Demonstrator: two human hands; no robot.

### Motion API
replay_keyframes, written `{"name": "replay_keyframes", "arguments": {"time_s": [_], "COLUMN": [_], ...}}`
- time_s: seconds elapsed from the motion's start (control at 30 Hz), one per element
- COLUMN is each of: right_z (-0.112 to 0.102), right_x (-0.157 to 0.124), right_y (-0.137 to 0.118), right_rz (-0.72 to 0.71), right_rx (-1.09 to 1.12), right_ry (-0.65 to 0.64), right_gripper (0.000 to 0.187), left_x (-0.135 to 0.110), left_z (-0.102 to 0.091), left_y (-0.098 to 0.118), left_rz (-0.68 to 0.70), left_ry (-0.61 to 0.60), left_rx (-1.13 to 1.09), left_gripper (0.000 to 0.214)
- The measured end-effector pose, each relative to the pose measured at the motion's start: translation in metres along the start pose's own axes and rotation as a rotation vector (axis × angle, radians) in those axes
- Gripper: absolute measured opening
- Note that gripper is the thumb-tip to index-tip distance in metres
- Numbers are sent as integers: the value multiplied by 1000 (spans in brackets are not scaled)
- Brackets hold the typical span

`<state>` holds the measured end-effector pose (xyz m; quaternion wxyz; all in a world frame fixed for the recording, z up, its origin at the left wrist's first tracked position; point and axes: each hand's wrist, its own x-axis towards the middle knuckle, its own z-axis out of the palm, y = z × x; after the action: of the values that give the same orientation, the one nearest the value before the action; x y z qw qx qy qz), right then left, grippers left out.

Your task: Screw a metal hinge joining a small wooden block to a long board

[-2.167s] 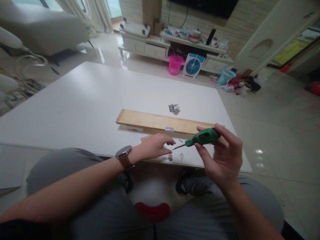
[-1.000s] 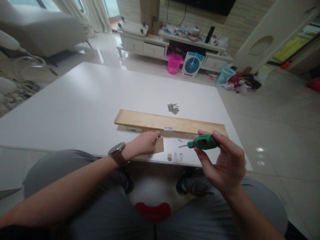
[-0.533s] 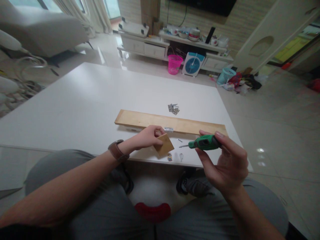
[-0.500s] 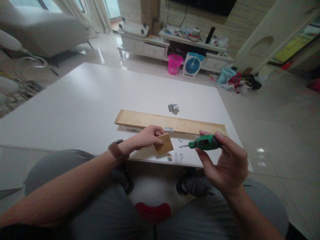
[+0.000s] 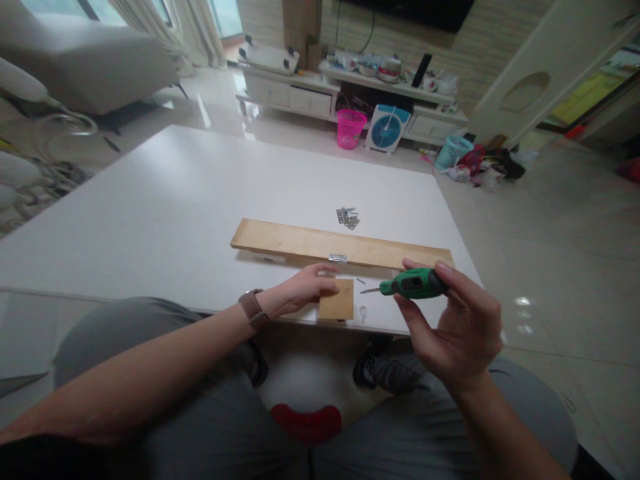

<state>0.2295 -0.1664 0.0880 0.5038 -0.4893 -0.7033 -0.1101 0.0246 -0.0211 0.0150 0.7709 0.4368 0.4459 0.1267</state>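
My left hand (image 5: pixel 305 288) grips the left edge of a small square wooden piece (image 5: pixel 337 300) that lies flat near the front edge of the white table (image 5: pixel 165 207). My right hand (image 5: pixel 457 327) holds a green-handled screwdriver (image 5: pixel 407 284) above the table edge, its tip pointing left toward the small piece. A long wooden board (image 5: pixel 340 245) lies across the table just beyond, with a small metal hinge (image 5: pixel 339 258) on its near edge. A loose screw (image 5: pixel 359 281) lies between the board and the small piece.
A small pile of metal hinges (image 5: pixel 348 217) lies behind the board. A small white object (image 5: pixel 363 311) sits at the table's front edge. On the floor beyond stand a pink basket (image 5: pixel 349 128), a blue fan (image 5: pixel 387 129) and a teal basket (image 5: pixel 448 153).
My left hand lifted and turned the small wooden piece, then laid it flat farther right, covering the small sticker at the table edge. The screwdriver hand stayed nearly still.
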Motion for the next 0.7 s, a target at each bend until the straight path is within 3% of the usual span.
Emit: {"name": "replay_keyframes", "arguments": {"time_s": [0.17,0.7], "right_z": [1,0], "right_x": [0,-1], "right_y": [-1,2], "right_rz": [0,-4], "right_rx": [-3,-22], "right_ry": [4,6], "right_gripper": [96,96], "left_x": [4,6], "left_z": [1,2], "left_y": [-9,-14], "left_rz": [-18,16], "left_ry": [-58,-116], "left_rx": [-162,-275], "left_gripper": [87,82]}}
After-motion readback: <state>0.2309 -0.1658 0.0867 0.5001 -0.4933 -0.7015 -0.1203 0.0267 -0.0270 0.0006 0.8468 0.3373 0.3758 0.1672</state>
